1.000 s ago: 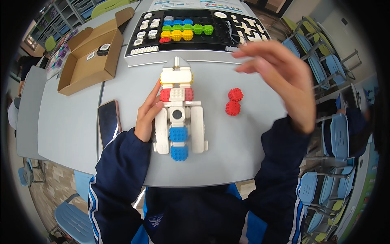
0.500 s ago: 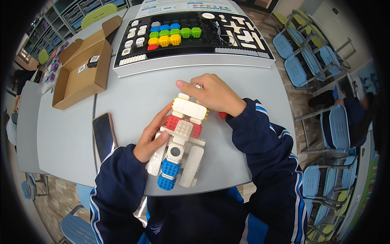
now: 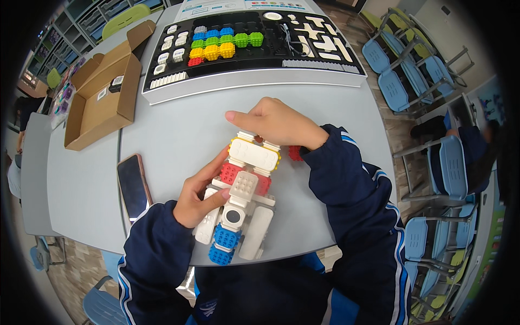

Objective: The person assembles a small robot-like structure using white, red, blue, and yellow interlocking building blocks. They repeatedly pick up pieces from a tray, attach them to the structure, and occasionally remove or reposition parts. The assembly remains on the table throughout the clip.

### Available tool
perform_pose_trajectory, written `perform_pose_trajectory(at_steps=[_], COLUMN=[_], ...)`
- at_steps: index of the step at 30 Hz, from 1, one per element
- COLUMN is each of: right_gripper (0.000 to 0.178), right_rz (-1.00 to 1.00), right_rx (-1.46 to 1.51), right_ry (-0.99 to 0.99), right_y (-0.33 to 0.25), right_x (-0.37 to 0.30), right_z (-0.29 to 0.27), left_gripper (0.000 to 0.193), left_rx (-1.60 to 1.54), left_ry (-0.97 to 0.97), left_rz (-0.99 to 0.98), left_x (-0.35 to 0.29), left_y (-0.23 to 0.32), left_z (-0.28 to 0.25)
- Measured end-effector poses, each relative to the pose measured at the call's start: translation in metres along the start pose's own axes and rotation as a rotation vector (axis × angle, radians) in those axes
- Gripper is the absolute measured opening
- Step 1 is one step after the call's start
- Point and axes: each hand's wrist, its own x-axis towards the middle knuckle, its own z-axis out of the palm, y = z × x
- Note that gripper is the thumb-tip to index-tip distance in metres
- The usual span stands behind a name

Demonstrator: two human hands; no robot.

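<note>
- Where the table (image 3: pixel 179 130) comes to its near edge, we have the block model (image 3: pixel 245 183), slanting with its blue end closest to that edge; we cannot tell whether it rests on the tabletop or is lifted slightly.
- Our left hand (image 3: pixel 200 197) is closed around the model's left side, thumb on top beside the white studded block, fingers reaching along its red and white parts.
- Our right hand (image 3: pixel 279 122) is curled over the model's far end, thumb pointing left; its fingertips are hidden, so we cannot tell how far they are closed or what they grasp.
- Just beside our right wrist, partly covered by the sleeve, a red block (image 3: pixel 295 153) shows.
- Left of the model, near the seam, lies a phone (image 3: pixel 134 187), screen dark.
- Across the table's far edge sits the kit box (image 3: pixel 254 81), its black tray carrying green blocks (image 3: pixel 249 39), yellow blocks (image 3: pixel 216 52) and white pieces.
- Toward the far left, a cardboard box (image 3: pixel 123 89) stands open.
- Beyond the table's right edge we see blue chairs (image 3: pixel 395 91).
</note>
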Motion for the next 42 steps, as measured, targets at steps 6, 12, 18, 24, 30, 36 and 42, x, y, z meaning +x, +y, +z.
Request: perform_pose_trajectory(at_steps=[6,12,18,24,30,36,42], right_gripper=[0.062,0.056,0.055,0.057,0.057,0.056,0.057], right_rz=[0.027,0.009,0.025,0.008,0.032,0.07,0.063], right_rx=[0.081,0.15,0.209,0.22,0.27,0.273,0.303], right_ry=[-0.027,-0.034,-0.048,-0.066,-0.078,-0.082,-0.089], right_y=[0.013,0.019,0.02,0.021,0.018,0.013,0.017], right_x=[0.007,0.01,0.011,0.011,0.009,0.008,0.009], right_z=[0.002,0.003,0.005,0.003,0.002,0.001,0.003], left_gripper=[0.07,0.069,0.068,0.068,0.068,0.068,0.068], left_rx=[-0.01,0.001,-0.006,-0.023,-0.033,-0.022,-0.026], left_ry=[-0.002,-0.006,0.003,0.012,0.016,0.018,0.012], left_rz=[-0.019,-0.018,-0.029,-0.017,-0.029,-0.019,-0.043], left_x=[-0.002,-0.002,-0.003,-0.003,-0.003,-0.004,-0.003], left_y=[0.0,-0.002,-0.002,-0.005,-0.004,-0.004,0.0], left_z=[-0.002,-0.003,-0.003,-0.003,-0.001,-0.002,-0.001])
